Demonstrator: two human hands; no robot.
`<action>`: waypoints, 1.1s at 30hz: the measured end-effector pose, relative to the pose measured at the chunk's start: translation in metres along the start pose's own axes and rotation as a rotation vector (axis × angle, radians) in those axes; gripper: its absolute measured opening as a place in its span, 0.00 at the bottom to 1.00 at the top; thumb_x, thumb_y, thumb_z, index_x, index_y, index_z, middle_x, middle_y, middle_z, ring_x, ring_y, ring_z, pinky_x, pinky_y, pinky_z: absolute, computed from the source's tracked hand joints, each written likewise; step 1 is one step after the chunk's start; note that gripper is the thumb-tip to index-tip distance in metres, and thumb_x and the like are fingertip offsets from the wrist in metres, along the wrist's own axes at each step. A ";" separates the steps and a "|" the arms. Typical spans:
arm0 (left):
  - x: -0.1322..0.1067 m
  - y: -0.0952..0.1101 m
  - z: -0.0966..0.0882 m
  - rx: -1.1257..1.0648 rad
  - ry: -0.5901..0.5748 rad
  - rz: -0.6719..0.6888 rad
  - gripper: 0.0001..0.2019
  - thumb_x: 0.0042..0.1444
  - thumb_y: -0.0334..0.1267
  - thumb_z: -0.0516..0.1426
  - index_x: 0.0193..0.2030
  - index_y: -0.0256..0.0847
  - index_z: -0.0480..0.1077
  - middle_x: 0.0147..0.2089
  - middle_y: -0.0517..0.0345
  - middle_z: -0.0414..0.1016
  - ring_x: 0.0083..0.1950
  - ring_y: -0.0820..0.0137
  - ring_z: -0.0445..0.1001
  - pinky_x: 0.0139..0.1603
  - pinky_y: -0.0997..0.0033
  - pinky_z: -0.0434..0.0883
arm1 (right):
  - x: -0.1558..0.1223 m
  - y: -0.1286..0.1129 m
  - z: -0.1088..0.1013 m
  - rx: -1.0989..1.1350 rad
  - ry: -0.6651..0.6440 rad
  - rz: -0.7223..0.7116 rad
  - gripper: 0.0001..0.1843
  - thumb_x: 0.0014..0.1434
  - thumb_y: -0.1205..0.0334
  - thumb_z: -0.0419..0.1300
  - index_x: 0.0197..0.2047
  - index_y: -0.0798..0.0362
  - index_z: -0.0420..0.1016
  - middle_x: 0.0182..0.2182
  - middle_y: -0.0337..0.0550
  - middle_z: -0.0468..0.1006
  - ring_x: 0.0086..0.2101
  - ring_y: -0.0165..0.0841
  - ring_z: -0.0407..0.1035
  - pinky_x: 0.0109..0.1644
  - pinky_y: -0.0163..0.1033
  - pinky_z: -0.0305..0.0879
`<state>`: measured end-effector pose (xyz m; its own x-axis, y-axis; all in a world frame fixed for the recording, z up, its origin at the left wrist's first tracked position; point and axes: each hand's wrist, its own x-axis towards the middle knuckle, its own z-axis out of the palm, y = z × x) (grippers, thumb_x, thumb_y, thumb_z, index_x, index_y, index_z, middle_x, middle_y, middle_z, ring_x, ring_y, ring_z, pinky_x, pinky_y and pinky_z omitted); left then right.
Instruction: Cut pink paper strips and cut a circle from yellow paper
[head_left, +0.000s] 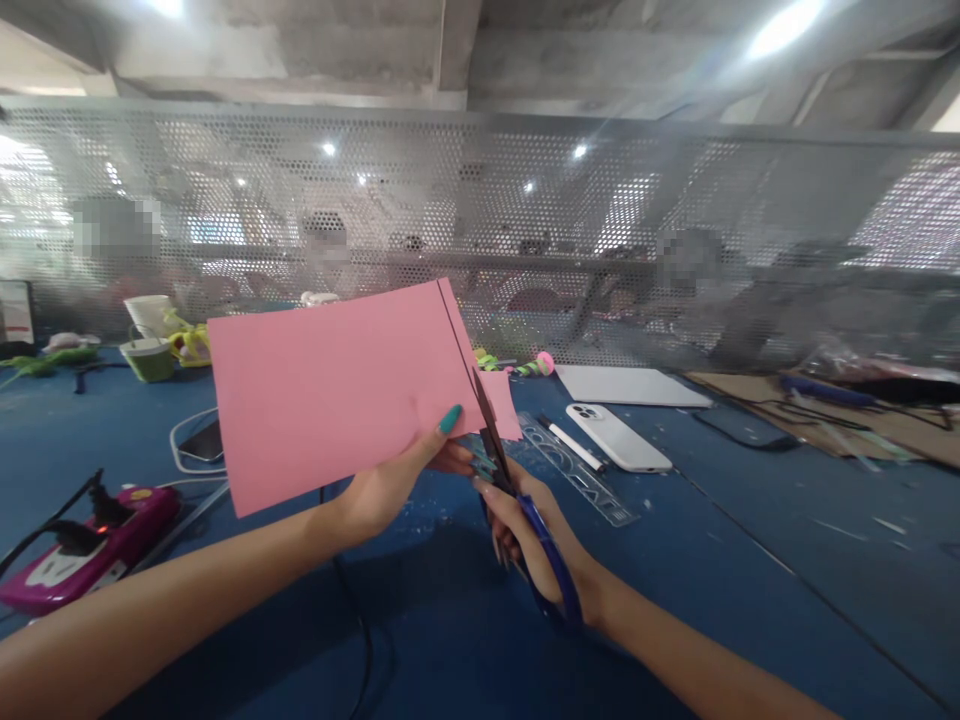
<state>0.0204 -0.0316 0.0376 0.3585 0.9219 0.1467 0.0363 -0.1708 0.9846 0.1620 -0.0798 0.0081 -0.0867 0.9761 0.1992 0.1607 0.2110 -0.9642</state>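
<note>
My left hand [409, 465] pinches a sheet of pink paper [330, 390] near its lower right corner, thumb on the front and fingers behind. A dark line runs down the sheet close to its right edge. My right hand [536, 530] is wrapped round the blue handles of a pair of scissors [551, 560]. Their dark blades point up and lie at the paper's right edge, by the lower end of the line. Behind the blades shows a smaller pink piece of paper [501, 400]; whether it joins the sheet I cannot tell.
On the blue table lie a clear stencil ruler [577, 475], a white marker [571, 443], a white phone [619, 437] and a white pad [634, 385]. A purple power strip [90, 550] with plugs is at left, cups [148, 358] behind it. Cardboard [847, 420] lies at right. A perforated metal screen [480, 220] stands behind.
</note>
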 end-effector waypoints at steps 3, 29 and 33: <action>0.000 0.000 -0.001 0.026 -0.003 -0.004 0.19 0.55 0.50 0.49 0.27 0.39 0.73 0.31 0.56 0.78 0.35 0.68 0.75 0.47 0.66 0.68 | -0.001 -0.001 0.000 -0.011 0.000 0.003 0.16 0.54 0.48 0.51 0.37 0.53 0.62 0.15 0.27 0.54 0.12 0.22 0.54 0.12 0.27 0.53; 0.001 0.000 0.000 0.035 -0.034 0.011 0.20 0.55 0.52 0.48 0.27 0.39 0.72 0.32 0.56 0.77 0.37 0.67 0.75 0.49 0.63 0.66 | 0.000 0.007 -0.001 0.008 0.014 0.024 0.15 0.54 0.49 0.53 0.35 0.53 0.62 0.16 0.28 0.55 0.13 0.21 0.54 0.13 0.26 0.53; 0.000 0.000 -0.001 0.025 -0.030 0.012 0.20 0.55 0.52 0.48 0.28 0.39 0.72 0.32 0.56 0.77 0.36 0.68 0.75 0.48 0.64 0.67 | 0.000 0.006 -0.001 0.007 0.006 0.012 0.16 0.55 0.47 0.51 0.34 0.53 0.61 0.16 0.28 0.55 0.13 0.21 0.53 0.13 0.26 0.53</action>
<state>0.0200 -0.0311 0.0372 0.3870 0.9089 0.1551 0.0552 -0.1907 0.9801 0.1637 -0.0783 0.0028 -0.0789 0.9789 0.1884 0.1551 0.1987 -0.9677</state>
